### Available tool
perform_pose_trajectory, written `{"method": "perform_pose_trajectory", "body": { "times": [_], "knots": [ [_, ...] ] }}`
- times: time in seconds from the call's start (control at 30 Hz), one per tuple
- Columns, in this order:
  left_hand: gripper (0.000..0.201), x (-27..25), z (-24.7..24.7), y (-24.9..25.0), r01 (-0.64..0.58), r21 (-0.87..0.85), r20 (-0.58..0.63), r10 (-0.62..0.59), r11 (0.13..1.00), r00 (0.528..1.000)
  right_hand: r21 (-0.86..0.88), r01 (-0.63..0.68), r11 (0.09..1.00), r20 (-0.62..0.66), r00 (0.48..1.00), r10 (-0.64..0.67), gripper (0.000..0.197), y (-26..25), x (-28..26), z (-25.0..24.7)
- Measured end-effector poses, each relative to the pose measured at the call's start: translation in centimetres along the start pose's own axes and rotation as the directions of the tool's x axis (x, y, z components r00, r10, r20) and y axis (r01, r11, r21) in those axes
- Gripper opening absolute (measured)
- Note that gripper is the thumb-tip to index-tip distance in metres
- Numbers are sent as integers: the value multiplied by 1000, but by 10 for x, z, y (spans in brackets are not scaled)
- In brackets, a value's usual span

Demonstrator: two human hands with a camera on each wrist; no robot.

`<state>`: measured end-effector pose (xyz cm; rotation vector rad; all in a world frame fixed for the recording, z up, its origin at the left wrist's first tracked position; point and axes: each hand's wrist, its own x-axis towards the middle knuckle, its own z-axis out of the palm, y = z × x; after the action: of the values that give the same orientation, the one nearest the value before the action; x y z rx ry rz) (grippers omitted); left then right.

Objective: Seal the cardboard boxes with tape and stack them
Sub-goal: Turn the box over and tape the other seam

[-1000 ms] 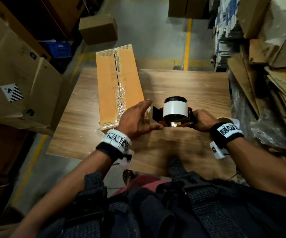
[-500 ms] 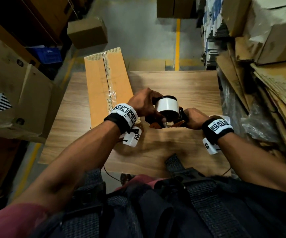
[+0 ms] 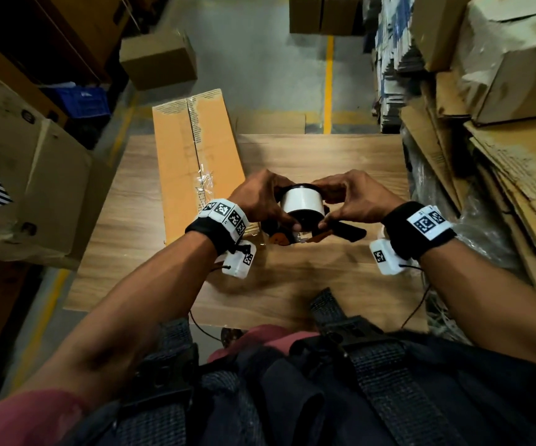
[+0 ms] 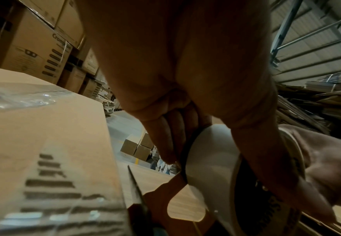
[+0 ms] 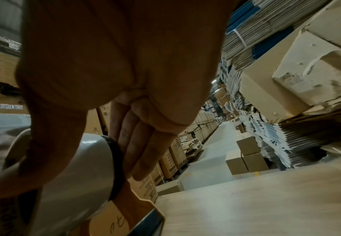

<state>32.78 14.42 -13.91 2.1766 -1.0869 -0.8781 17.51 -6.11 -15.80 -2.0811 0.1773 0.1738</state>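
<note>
While the box [image 3: 195, 162] lies on the bench [image 3: 324, 156], left hand [image 3: 260, 201] and right hand [image 3: 353, 201] both grasp the tape roll [image 3: 302, 201].

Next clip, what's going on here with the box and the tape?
A person stands at a wooden table, both hands on a tape dispenser. The left hand and right hand curl around its white tape roll; they seem to be fiddling with it. The long cardboard box lies beside it with crumpled tape only near its closer end, so sealing looks unfinished.
</note>
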Motion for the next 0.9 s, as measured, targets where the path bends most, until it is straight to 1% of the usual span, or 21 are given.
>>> {"method": "perform_pose_trajectory", "body": {
  "times": [0.07, 0.17, 0.27, 0.3, 0.33, 0.37, 0.43, 0.47, 0.5, 0.53, 0.57, 0.6, 0.63, 0.67, 0.7, 0.73, 0.77, 0.8, 0.83, 0.87, 0.9],
  "knots": [
    [65, 0, 0, -1, -2, -10, 2, 2, 1000, 1000, -8, 13, 1000, -32, 999, -13, 80, 1, 0, 2],
    [66, 0, 1, 1, 27, -10, 4, -27, 1000, 1000, 19, 33, 999, -79, 996, -32, 68, 5, -2, 5],
    [61, -1, -2, 5, 36, -3, 30, -36, 999, 999, 39, 22, 999, -58, 998, -20, 73, 3, -5, 3],
    [58, -2, -3, 7, 34, -16, 38, -33, 999, 999, 46, 26, 999, -55, 998, -23, 79, 3, -6, 2],
    [55, -3, -4, 9, 30, -34, 43, -28, 999, 999, 32, 13, 999, -47, 999, -12, 90, 7, -7, 0],
    [53, -3, -5, 11, 19, -54, 45, -17, 998, 999, -5, -25, 1000, -23, 999, 25, 107, 13, -8, -1],
    [52, -5, -7, 15, 10, -86, 45, -6, 996, 999, -101, -171, 980, 64, 982, 178, 137, 30, -11, 2],
    [53, -5, -7, 16, 18, -111, 45, -13, 994, 999, -130, -226, 965, 109, 964, 241, 144, 39, -14, 7],
    [54, -5, -6, 17, 28, -148, 46, -22, 989, 999, -137, -250, 958, 136, 954, 268, 141, 48, -17, 13],
    [56, -5, -4, 19, 31, -188, 50, -22, 982, 998, -126, -260, 957, 124, 953, 275, 127, 56, -19, 21],
    [57, -4, -2, 21, 23, -212, 56, -12, 977, 998, -107, -262, 959, 70, 960, 270, 100, 63, -22, 28],
    [59, -3, 0, 22, 4, -219, 60, 9, 976, 998, -104, -271, 957, -13, 963, 271, 67, 67, -24, 35],
    [65, -2, 2, 20, -14, -218, 63, 29, 976, 998, -126, -271, 954, -81, 962, 262, 39, 70, -26, 40],
    [75, -3, 3, 18, -26, -209, 65, 40, 978, 997, -127, -268, 955, -124, 960, 252, 26, 73, -28, 44],
    [89, -5, 4, 14, -24, -177, 65, 36, 984, 997, -116, -277, 954, -149, 954, 259, 27, 77, -30, 47],
    [103, -9, 3, 7, -8, -96, 54, 13, 995, 998, -101, -286, 953, -171, 948, 267, 28, 80, -32, 49],
    [112, -15, 3, 1, 3, 28, 33, -4, 1000, 999, -75, -298, 952, -209, 938, 277, 28, 82, -35, 50],
    [115, -24, 3, -9, 14, 175, 15, -17, 984, 1000, -17, -316, 949, -252, 920, 301, 27, 82, -37, 51],
    [113, -34, 5, -20, 12, 306, 9, -15, 952, 1000, 64, -327, 943, -288, 899, 331, 24, 81, -40, 51],
    [110, -43, 8, -31, -11, 396, 29, 0, 918, 1000, 146, -339, 930, -318, 874, 368, 19, 80, -41, 51],
    [107, -52, 11, -43, -59, 448, 72, 30, 892, 997, 206, -340, 917, -339, 855, 393, 16, 80, -42, 50]
  ]
}}
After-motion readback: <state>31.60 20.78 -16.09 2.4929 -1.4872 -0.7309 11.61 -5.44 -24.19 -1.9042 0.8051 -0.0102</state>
